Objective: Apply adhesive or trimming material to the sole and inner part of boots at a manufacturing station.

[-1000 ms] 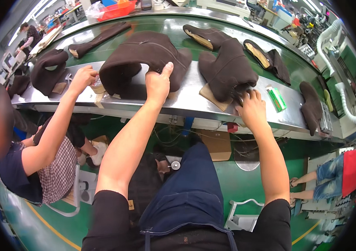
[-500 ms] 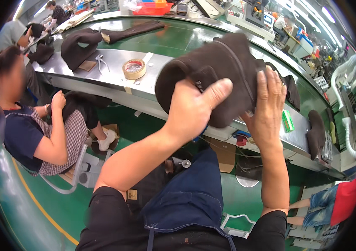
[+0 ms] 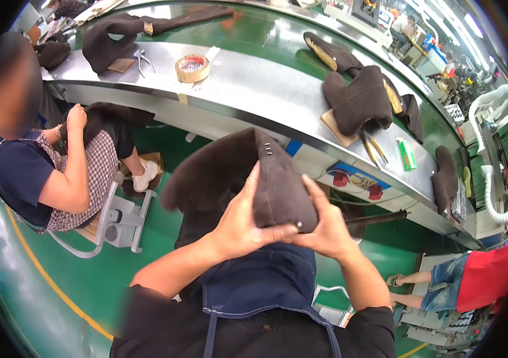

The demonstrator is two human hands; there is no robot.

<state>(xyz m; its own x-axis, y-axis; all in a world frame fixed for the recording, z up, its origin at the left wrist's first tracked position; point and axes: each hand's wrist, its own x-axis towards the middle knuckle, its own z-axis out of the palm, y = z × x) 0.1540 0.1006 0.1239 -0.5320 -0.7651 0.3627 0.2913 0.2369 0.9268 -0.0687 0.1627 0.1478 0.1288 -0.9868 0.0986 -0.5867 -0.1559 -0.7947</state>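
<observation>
A dark brown boot upper [image 3: 281,194] hangs over my lap, close in front of my navy apron [image 3: 254,280], its broad shaft spreading to the left. My left hand [image 3: 236,224] grips its rounded end from the left. From the other side my right hand [image 3: 331,230] clasps the same end, and both thumbs meet along the near edge. A short row of small marks shows on the upper's ridge. On the steel bench edge beyond stands another brown boot [image 3: 358,101], with pincers [image 3: 374,149] beside it.
A tape roll [image 3: 192,68], pliers [image 3: 142,61] and a small green box [image 3: 406,154] lie on the bench [image 3: 254,83]. More brown boot pieces rest on the green belt [image 3: 266,42]. A seated co-worker [image 3: 18,161] is at my left; someone in red [image 3: 486,274] stands at right.
Both hands have brought the boot upper down and toward me from above the bench edge, turning it. The boot and pincers behind it have come into sight.
</observation>
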